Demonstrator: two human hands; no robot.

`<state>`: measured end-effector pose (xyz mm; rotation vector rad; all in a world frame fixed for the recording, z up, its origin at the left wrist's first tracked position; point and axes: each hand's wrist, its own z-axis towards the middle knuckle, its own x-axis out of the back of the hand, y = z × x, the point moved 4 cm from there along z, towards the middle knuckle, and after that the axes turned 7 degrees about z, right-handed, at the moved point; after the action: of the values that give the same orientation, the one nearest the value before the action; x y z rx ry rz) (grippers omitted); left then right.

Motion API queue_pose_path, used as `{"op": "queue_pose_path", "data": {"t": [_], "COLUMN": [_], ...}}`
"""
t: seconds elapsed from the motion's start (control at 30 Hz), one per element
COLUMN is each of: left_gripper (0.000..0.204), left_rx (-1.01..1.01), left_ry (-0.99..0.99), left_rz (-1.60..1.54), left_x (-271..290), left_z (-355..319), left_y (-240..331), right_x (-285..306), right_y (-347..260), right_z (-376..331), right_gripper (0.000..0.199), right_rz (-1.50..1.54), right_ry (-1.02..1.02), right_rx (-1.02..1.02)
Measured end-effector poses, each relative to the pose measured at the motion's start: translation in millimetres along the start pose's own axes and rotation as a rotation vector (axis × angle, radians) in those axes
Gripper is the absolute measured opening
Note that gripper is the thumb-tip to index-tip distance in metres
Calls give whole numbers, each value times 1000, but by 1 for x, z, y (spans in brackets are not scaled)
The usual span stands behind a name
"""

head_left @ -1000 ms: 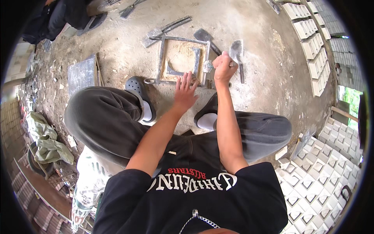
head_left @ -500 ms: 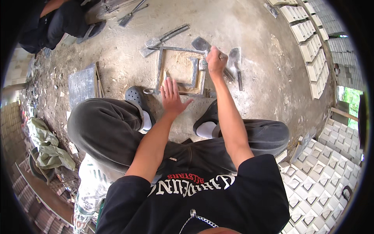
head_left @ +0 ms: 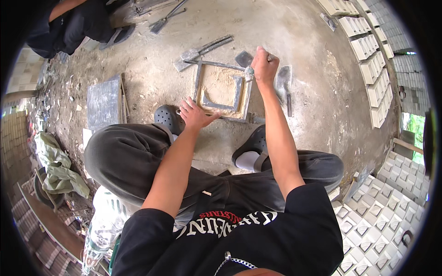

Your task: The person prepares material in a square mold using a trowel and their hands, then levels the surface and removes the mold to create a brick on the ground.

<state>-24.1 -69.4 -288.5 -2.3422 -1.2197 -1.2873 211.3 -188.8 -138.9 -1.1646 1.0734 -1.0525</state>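
A square grey metal mould frame (head_left: 199, 85) lies on the ground before my feet, with pale, crumbly powder (head_left: 218, 87) inside. Dark angled pieces (head_left: 237, 94) line its right and near inner sides. My left hand (head_left: 195, 115) rests at the frame's near left corner, fingers spread, nothing in them. At the far right corner my right hand (head_left: 264, 69) is closed around a short hammer-like tool (head_left: 249, 74). Its grey head is against or just above the frame's edge; I cannot tell which. My fist hides most of the handle.
Beyond the frame lie metal bars (head_left: 209, 48) and a flat dark blade (head_left: 243, 58); a trowel (head_left: 284, 80) lies to the right. Grey boards (head_left: 105, 103) stand left. Pale moulded blocks (head_left: 368, 55) line the right side. Another person (head_left: 76, 25) sits far left.
My left hand has moved left, from over the frame's inside to its near left corner, uncovering a curved dark inner piece. My right hand still grips the tool, slightly farther out. The view has shifted slightly.
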Motion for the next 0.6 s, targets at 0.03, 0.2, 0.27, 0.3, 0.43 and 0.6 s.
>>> {"op": "queue_pose_path", "data": {"t": [0.03, 0.2, 0.27, 0.3, 0.43, 0.6], "left_gripper": [153, 156, 156, 156, 156, 157], "left_rx": [-6, -81, -79, -75, -105, -100], "left_ry": [-42, -179, -158, -153, -162, -159], "left_rz": [14, 17, 18, 23, 41, 38], "left_x": [1, -14, -17, -15, -24, -24], "left_z": [1, 20, 24, 29, 28, 28], "left_y": [-3, -7, -13, -13, -5, -15], "right_x": [-2, 6, 5, 3, 31, 7], "right_y": [-5, 27, 12, 4, 32, 2], "right_z": [-3, 3, 2, 2, -8, 0], "right_gripper": [49, 48, 49, 49, 47, 50], "right_rz": [40, -13, 52, 92, 85, 134], "right_ry": [3, -57, -87, -71, 25, -156], "right_rx": [-11, 21, 16, 33, -31, -37]}}
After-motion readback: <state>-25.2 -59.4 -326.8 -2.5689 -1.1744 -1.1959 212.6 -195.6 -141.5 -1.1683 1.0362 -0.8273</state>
